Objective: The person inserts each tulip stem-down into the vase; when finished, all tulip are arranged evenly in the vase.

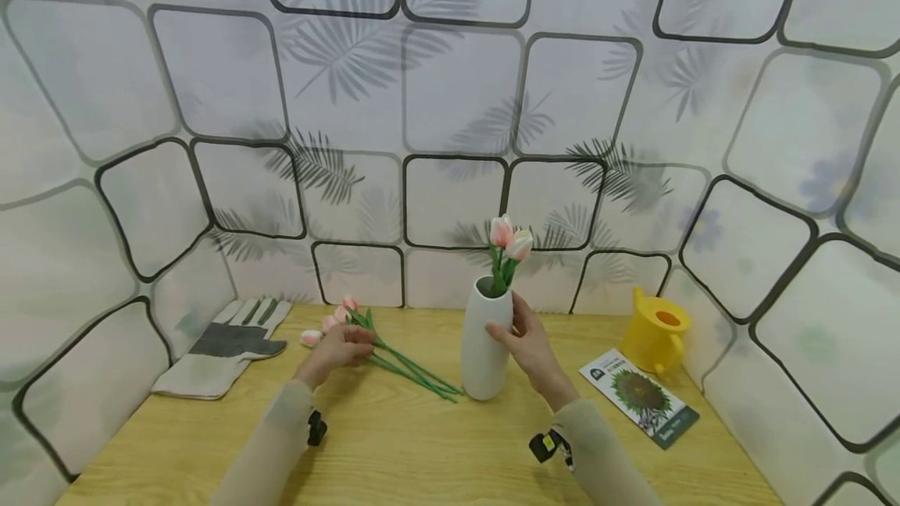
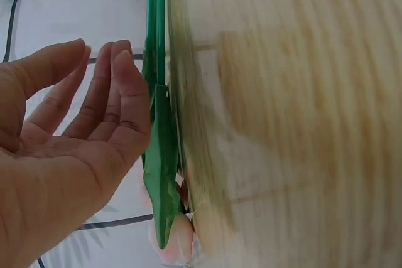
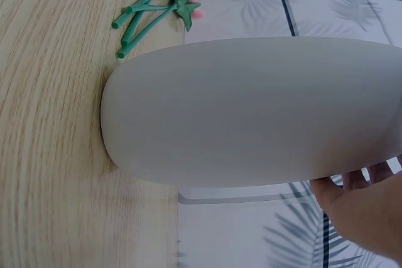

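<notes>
A white vase [image 1: 485,346] stands upright on the table with two pink-and-white tulips [image 1: 508,244] in its mouth. My right hand [image 1: 527,342] holds the upper right side of the vase, thumb in front and fingers behind. Several more artificial tulips [image 1: 408,365] lie left of the vase, their blooms toward the back left and stem ends near its base. Over these stems hovers my left hand [image 1: 341,350]. In the left wrist view its fingers are loosely bent with nothing between them, beside a green leaf [image 2: 163,161]; whether they touch it I cannot tell.
A grey-and-white work glove [image 1: 228,346] lies at the left of the wooden table [image 1: 422,451]. On the right are a yellow watering can [image 1: 647,338] and a seed packet [image 1: 636,393] with a sunflower picture. A patterned curtain [image 1: 351,201] closes in the back and sides.
</notes>
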`<state>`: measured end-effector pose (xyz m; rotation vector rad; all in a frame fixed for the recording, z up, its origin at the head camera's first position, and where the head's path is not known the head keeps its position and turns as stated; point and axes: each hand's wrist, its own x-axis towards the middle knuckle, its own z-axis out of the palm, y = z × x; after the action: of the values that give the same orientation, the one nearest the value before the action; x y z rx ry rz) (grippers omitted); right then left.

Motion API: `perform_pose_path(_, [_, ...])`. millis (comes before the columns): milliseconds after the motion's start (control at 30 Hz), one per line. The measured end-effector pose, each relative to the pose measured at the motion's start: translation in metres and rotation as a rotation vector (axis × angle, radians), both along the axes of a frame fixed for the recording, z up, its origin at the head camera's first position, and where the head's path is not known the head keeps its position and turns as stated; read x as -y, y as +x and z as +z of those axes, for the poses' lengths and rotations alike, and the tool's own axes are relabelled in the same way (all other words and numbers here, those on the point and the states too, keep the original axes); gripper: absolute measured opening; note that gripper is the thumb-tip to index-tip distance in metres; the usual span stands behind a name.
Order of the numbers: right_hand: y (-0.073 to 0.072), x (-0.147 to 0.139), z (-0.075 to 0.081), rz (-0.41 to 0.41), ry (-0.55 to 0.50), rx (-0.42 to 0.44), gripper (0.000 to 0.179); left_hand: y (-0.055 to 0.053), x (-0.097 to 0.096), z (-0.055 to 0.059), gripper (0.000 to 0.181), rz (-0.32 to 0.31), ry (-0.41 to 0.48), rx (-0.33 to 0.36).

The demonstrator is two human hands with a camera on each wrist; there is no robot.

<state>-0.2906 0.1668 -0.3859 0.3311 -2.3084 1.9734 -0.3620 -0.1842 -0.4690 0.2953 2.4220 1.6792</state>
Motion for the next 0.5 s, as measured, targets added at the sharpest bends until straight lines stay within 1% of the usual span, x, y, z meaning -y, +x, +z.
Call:
perform_pose_path(133, [0.002, 0.0, 0.001, -0.001, 0.003, 0.0, 0.076, -0.002, -0.001, -0.003, 0.03, -0.005, -0.019, 0.013])
perform_pose_path(233, [0.002, 0.0, 0.002, -0.001, 0.004, -0.003, 0.075, -0.005, -0.003, -0.005, 0.03, -0.009, -0.027, 0.027])
perform_pose_path(333, [0.0, -0.001, 0.0, 0.0, 0.005, -0.006, 0.075, -0.007, -0.005, -0.009, 0.03, -0.001, -0.017, 0.06])
perform_pose_path(500, [-0.011, -0.004, -0.012, 0.004, -0.013, -0.013, 0.076, -0.01, -0.009, -0.014, 0.03, 0.022, -0.017, 0.099])
